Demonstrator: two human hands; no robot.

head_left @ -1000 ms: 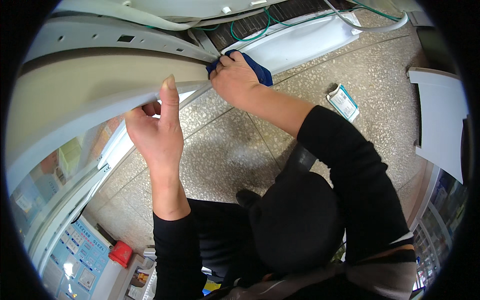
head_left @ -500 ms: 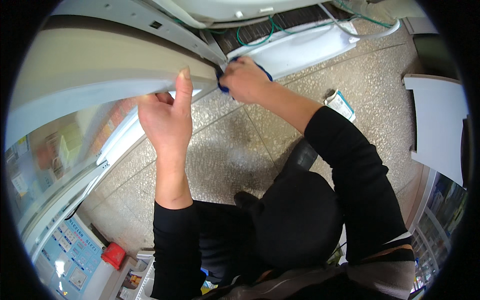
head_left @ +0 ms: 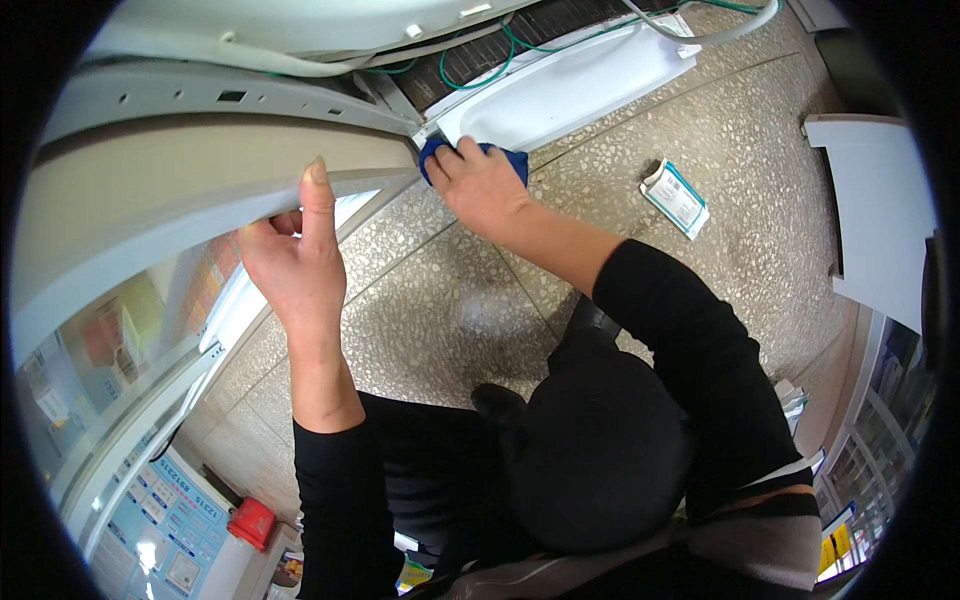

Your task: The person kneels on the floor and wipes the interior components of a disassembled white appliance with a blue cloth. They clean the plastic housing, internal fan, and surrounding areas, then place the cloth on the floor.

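Note:
My left hand (head_left: 297, 262) grips the lower edge of a pale glass-fronted door (head_left: 190, 170), thumb up and fingers curled behind the frame. With my right hand (head_left: 482, 190) I press a dark blue cloth (head_left: 515, 163) against the bottom corner of the door, beside the cabinet's base. The fingers are bent over the cloth, which bunches out on both sides of them. Just past the cloth lies a white panel (head_left: 590, 85) along the cabinet's foot. Through the door's glass, blurry boxes show.
Green wires (head_left: 510, 45) and a grey hose (head_left: 730, 35) run along the cabinet's dark lower grille. On the speckled floor (head_left: 440, 330) lies a white and teal packet (head_left: 677, 198). A white cabinet (head_left: 875, 215) stands at the right, and a red object (head_left: 251, 524) sits low at the left.
The door and my left hand have shifted a little left in view. My right hand with the cloth has moved slightly down and left, still at the door's corner.

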